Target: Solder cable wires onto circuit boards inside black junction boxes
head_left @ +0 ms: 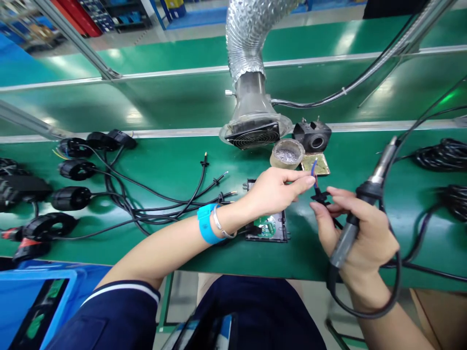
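Observation:
With thumb and forefinger, my left hand (275, 192) pinches the thin blue and red wires (314, 170) at the end of a black cable (320, 197). My right hand (365, 238) grips that cable by its black collar between thumb and fingertips. The same hand also holds a soldering iron (371, 188), its metal tip pointing up and away from the wires. Below my left wrist, partly hidden, a green circuit board (269, 227) sits in a black open case (282, 238). Just beyond my fingers are a round pot (288, 151) of silvery material and a small yellowish pad (321, 164).
A fume extractor hood (255, 129) hangs over the bench behind the pot, beside a black soldering iron stand (313, 135). Several black cables with round plugs (73, 198) lie at left. Coiled cables (447, 155) lie at right. A blue bin (73, 287) stands at lower left.

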A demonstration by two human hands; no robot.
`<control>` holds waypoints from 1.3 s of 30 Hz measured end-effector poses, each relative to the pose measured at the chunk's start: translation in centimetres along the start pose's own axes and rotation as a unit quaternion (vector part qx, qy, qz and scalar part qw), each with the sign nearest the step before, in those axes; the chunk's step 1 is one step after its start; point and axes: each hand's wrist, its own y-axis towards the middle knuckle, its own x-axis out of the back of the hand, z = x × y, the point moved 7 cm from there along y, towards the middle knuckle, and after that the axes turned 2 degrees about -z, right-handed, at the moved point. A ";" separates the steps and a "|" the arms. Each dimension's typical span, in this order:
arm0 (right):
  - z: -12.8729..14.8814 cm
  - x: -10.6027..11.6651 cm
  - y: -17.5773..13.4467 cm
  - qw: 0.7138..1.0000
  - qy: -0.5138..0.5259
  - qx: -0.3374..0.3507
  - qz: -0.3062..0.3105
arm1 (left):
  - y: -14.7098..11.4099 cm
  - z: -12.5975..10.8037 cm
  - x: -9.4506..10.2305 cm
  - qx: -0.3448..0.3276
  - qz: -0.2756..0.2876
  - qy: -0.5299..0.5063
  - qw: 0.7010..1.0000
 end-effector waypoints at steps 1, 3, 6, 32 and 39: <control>0.3 -0.3 -0.1 1.000 -0.018 0.012 -0.001 | 0.0 -0.1 0.0 -0.004 -0.003 -0.004 1.000; 1.1 -0.7 -0.2 0.999 -0.036 0.032 -0.002 | 0.0 -0.4 0.1 -0.013 -0.012 -0.019 1.000; 1.1 -1.2 -0.2 0.999 0.038 -0.018 0.006 | -0.2 -0.9 0.8 0.003 -0.046 -0.091 0.995; -0.8 -5.7 0.1 0.974 0.112 -0.174 0.094 | -1.6 0.9 3.6 -0.017 0.029 0.179 0.983; -0.2 -6.0 0.3 0.966 0.142 -0.174 0.124 | -1.6 1.8 3.5 0.008 0.000 0.095 0.995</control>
